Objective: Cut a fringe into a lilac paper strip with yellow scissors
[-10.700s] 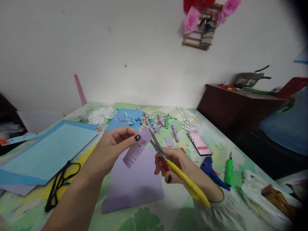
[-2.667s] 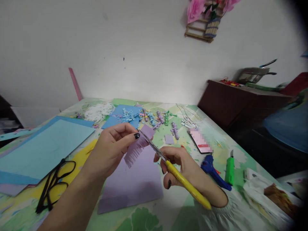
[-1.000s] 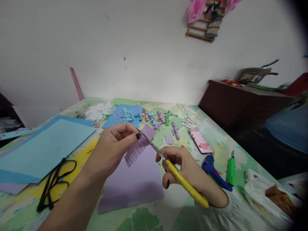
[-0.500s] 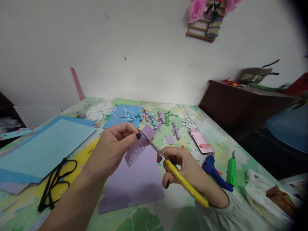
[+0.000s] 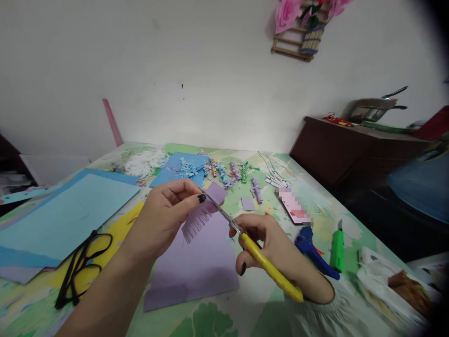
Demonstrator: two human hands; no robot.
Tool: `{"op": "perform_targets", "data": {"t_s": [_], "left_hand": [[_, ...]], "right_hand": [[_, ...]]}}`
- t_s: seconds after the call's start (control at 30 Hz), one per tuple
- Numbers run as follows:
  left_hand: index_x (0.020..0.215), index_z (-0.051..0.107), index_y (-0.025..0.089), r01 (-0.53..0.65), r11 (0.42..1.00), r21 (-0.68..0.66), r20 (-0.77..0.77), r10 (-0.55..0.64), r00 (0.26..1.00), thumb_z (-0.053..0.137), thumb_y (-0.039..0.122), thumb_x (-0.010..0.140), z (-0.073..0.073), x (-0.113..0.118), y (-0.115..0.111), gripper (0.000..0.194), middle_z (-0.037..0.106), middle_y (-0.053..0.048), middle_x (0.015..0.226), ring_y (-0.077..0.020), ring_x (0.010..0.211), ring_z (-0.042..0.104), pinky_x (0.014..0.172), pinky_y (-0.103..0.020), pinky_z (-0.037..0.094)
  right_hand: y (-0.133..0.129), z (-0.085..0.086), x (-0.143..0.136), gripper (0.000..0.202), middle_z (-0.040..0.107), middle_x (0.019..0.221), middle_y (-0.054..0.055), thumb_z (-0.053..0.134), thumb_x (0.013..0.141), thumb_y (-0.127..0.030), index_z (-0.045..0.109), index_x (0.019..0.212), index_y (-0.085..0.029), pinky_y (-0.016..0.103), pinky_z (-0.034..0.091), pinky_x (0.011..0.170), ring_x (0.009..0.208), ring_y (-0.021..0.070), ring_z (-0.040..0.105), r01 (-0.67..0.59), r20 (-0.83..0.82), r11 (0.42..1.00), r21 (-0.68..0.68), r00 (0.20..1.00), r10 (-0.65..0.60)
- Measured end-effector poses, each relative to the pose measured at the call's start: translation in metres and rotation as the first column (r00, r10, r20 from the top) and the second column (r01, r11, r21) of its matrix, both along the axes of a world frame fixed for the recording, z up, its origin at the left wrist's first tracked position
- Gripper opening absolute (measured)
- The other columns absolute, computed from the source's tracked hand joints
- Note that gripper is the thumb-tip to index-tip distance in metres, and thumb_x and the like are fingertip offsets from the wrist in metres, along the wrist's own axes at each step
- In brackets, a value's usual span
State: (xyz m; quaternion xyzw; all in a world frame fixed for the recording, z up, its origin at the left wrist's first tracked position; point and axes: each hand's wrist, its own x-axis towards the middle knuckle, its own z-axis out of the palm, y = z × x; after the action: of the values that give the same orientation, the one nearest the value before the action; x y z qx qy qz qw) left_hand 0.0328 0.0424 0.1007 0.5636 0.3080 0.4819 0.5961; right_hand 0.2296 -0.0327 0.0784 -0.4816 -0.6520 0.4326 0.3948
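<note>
Between thumb and fingers, my left hand pinches a small strip of purple paper whose lower edge is cut into a fine fringe. My right hand grips yellow-handled scissors. Their blades lie across the strip, close to my left thumb; how far apart the blades are is hard to see. Beneath both hands a larger purple sheet lies on the patterned tablecloth. A small purple square and a rolled, fringed purple paper piece lie beyond my right hand.
Left are blue sheets and black glasses. Behind lie paper shreds on a blue sheet and a white shred heap. Right are a phone, a blue glue gun, a green cutter with bare blade and a cabinet.
Almost nothing differs. Both hands, the strip and the scissors keep nearly the same places, with only a very slight shift of my right hand.
</note>
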Motion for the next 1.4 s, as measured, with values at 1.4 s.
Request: {"op": "perform_targets", "data": {"t_s": [1.4], "left_hand": [[0.064, 0.066, 0.02, -0.005, 1.0, 0.007, 0.007, 0.005, 1.0, 0.068, 0.016, 0.075, -0.0009, -0.001, 0.0023, 0.012, 0.061, 0.003, 0.055, -0.0096, 0.049, 0.051, 0.044, -0.02, 0.036]], "right_hand": [[0.0015, -0.0013, -0.0005, 0.038, 0.037, 0.057, -0.007, 0.089, 0.055, -0.037, 0.059, 0.067, -0.017, 0.023, 0.024, 0.044, 0.052, 0.01, 0.033, 0.041, 0.034, 0.999, 0.004, 0.999, -0.041]]}}
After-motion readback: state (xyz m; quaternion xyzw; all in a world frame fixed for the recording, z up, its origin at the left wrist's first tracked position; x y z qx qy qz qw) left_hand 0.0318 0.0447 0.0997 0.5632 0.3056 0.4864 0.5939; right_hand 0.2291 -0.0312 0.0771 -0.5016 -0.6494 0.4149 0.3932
